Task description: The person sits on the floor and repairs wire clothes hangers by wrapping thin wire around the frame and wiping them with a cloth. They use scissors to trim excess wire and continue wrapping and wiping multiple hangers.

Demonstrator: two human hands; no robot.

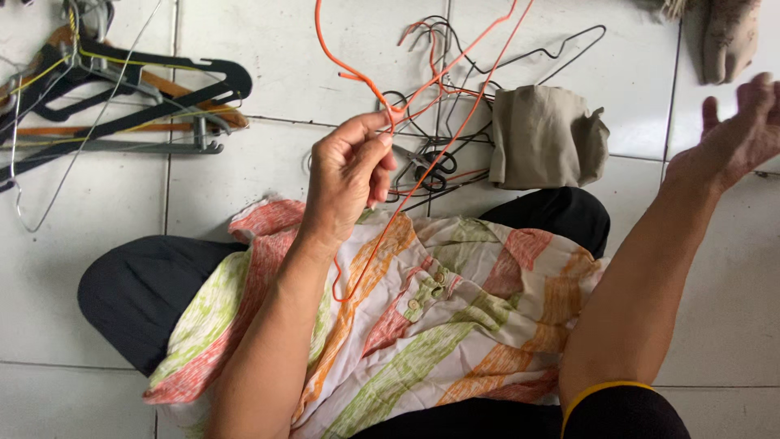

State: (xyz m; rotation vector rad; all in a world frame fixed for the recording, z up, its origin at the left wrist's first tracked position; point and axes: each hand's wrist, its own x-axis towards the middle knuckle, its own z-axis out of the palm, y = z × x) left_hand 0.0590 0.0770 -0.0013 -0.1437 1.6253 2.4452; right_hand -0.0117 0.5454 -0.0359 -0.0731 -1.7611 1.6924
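My left hand [349,175] pinches an orange wire hanger [422,175] near its neck and holds it above my lap. The hanger's wire runs up and out of the top of the view. A striped shirt [406,325] in white, green, orange and pink, with small buttons, lies spread across my lap. My right hand [739,134] is stretched out to the right over the tiled floor, fingers apart and holding nothing.
A tangle of orange and black wire hangers [443,106] lies on the tiles ahead. A folded beige cloth [544,138] sits beside it. A pile of black, wooden and metal hangers [122,97] is at the upper left. Another brownish cloth [727,36] lies at the top right.
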